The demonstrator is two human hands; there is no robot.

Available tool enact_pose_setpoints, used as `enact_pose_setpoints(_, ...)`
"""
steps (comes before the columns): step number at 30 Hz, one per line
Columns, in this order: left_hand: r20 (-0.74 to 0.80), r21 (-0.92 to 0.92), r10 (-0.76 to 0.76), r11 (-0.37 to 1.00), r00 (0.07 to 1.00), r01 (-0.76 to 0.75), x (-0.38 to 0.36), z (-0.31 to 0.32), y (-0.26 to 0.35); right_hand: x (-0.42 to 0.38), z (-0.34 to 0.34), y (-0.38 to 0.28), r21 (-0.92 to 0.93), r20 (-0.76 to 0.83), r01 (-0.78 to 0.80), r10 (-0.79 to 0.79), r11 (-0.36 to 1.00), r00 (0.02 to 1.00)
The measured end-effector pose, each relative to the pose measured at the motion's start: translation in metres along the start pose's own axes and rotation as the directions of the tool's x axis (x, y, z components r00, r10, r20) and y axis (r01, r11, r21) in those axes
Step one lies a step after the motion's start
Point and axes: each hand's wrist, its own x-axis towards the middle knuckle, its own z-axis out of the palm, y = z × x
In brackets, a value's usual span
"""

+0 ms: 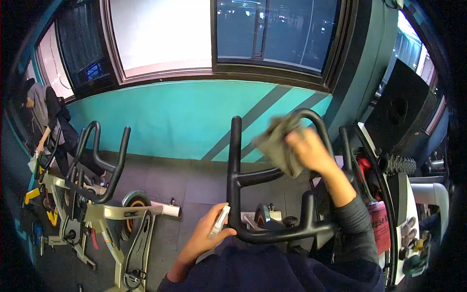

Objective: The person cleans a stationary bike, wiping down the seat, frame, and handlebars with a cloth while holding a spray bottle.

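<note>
A grey cloth [279, 146] is bunched in my right hand [309, 148], blurred by motion, against the upper right grip of a black exercise bike handlebar [234, 165]. My left hand [206, 233] is closed around a spray bottle [220, 221]; its white head points up between thumb and fingers, and most of its body is hidden. The left thumb lies right by the lower left bend of the handlebar. Below the bars, parts of the bike's frame and flywheel [262, 214] show.
Another exercise bike [109, 221] stands to the left, with a person [53, 117] bending over a bike beyond it. A teal wall [185, 117] under windows runs across the front. At right are a red sign [379, 226] and a black foam roller [400, 165].
</note>
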Motion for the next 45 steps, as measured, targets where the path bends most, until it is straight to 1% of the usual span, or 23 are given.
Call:
enact_pose_setpoints(1, 0.000, 0.028, 0.037, 0.999, 0.999, -0.037, 0.001, 0.000, -0.002, -0.006, -0.008, 0.000, 0.101, -0.259, -0.012, 0.038, 0.995, 0.965)
enact_pose_setpoints(2, 0.009, 0.024, 0.039, 0.999, 0.999, -0.039, 0.002, 0.000, -0.003, -0.009, -0.029, 0.024, 0.159, -0.333, -0.304, 0.341, 0.939, 0.879)
enact_pose_setpoints(3, 0.007, 0.031, 0.049, 0.998, 0.999, -0.049, 0.002, 0.000, -0.003, -0.007, -0.031, 0.011, 0.656, -0.347, -0.175, 0.499, 0.734, 0.794)
enact_pose_setpoints(4, 0.005, 0.039, 0.059, 0.998, 0.998, -0.059, 0.002, 0.000, -0.004, -0.005, -0.033, -0.011, 0.781, -0.405, -0.047, 0.563, 0.622, 0.720)
enact_pose_setpoints(7, 0.013, 0.047, 0.053, 0.997, 0.999, -0.053, 0.003, -0.002, -0.003, -0.020, -0.047, 0.037, 0.883, -0.410, 0.194, 0.503, 0.427, 0.761)
enact_pose_setpoints(8, 0.017, 0.044, 0.055, 0.998, 0.998, -0.056, 0.002, -0.003, -0.003, -0.025, -0.044, 0.044, 0.881, -0.414, 0.194, 0.504, 0.431, 0.758)
enact_pose_setpoints(10, 0.020, 0.019, 0.072, 0.997, 0.997, -0.073, 0.004, -0.003, -0.005, -0.039, -0.037, 0.050, 0.955, -0.296, 0.233, 0.566, 0.183, 0.769)
enact_pose_setpoints(11, 0.022, 0.016, 0.078, 0.997, 0.997, -0.079, 0.005, -0.003, -0.005, -0.041, -0.032, 0.041, 0.958, -0.287, 0.207, 0.633, 0.199, 0.719)
enact_pose_setpoints(14, 0.024, 0.005, 0.062, 0.998, 0.998, -0.062, 0.004, -0.003, -0.008, -0.059, -0.032, 0.050, 0.971, -0.237, 0.197, 0.593, 0.133, 0.769)
enact_pose_setpoints(18, 0.035, 0.023, 0.071, 0.997, 0.997, -0.072, 0.006, -0.003, -0.016, -0.068, -0.031, 0.033, 0.953, -0.299, 0.252, 0.635, 0.166, 0.712)
enact_pose_setpoints(20, 0.042, 0.040, 0.078, 0.996, 0.996, -0.079, 0.007, -0.003, -0.016, -0.070, -0.027, 0.035, 0.960, -0.277, 0.187, 0.630, 0.207, 0.726)
enact_pose_setpoints(22, 0.039, 0.048, 0.110, 0.993, 0.993, -0.112, 0.009, -0.004, -0.016, -0.072, -0.020, 0.051, 0.946, 0.006, -0.177, 0.532, 0.271, 0.847)
enact_pose_setpoints(24, 0.048, 0.051, 0.109, 0.992, 0.993, -0.112, 0.009, -0.005, -0.014, -0.062, 0.006, 0.045, 0.872, 0.193, -0.430, 0.644, 0.234, 0.741)
enact_pose_setpoints(26, 0.055, 0.056, 0.108, 0.992, 0.993, -0.111, 0.009, -0.006, -0.011, -0.051, 0.035, 0.046, 0.720, 0.235, -0.623, 0.738, 0.306, 0.633)
enact_pose_setpoints(27, 0.062, 0.071, 0.093, 0.993, 0.994, -0.097, 0.009, -0.007, -0.008, -0.043, 0.049, 0.051, 0.680, 0.107, -0.643, 0.820, 0.352, 0.562)
enact_pose_setpoints(30, 0.067, 0.070, 0.088, 0.993, 0.994, -0.092, 0.009, -0.006, -0.012, -0.028, 0.043, 0.047, 0.647, 0.151, -0.703, 0.854, 0.296, 0.498)
enact_pose_setpoints(32, 0.060, 0.051, 0.096, 0.994, 0.994, -0.099, 0.008, -0.005, -0.014, -0.022, 0.041, 0.059, 0.621, 0.092, -0.696, 0.848, 0.360, 0.521)
enact_pose_setpoints(34, 0.050, 0.052, 0.108, 0.992, 0.993, -0.111, 0.008, -0.006, -0.014, -0.013, 0.041, 0.093, 0.549, -0.053, -0.605, 0.746, 0.577, 0.663)
enact_pose_setpoints(36, 0.052, 0.058, 0.096, 0.993, 0.994, -0.099, 0.008, -0.006, -0.013, 0.007, 0.038, 0.098, 0.558, -0.122, -0.583, 0.754, 0.590, 0.646)
enact_pose_setpoints(38, 0.062, 0.062, 0.084, 0.994, 0.995, -0.088, 0.008, -0.006, -0.012, 0.021, 0.027, 0.087, 0.473, -0.247, -0.504, 0.658, 0.723, 0.712)
enact_pose_setpoints(40, 0.051, 0.064, 0.087, 0.994, 0.995, -0.090, 0.008, -0.006, -0.009, 0.034, 0.017, 0.104, 0.481, -0.228, -0.598, 0.750, 0.642, 0.621)
enact_pose_setpoints(42, 0.049, 0.061, 0.077, 0.995, 0.996, -0.080, 0.008, -0.006, -0.009, 0.034, 0.022, 0.098, 0.487, -0.301, -0.564, 0.735, 0.667, 0.608)
enact_pose_setpoints(45, 0.037, 0.029, 0.072, 0.997, 0.997, -0.073, 0.007, -0.004, -0.010, 0.032, 0.027, 0.099, 0.637, -0.215, -0.562, 0.822, 0.528, 0.528)
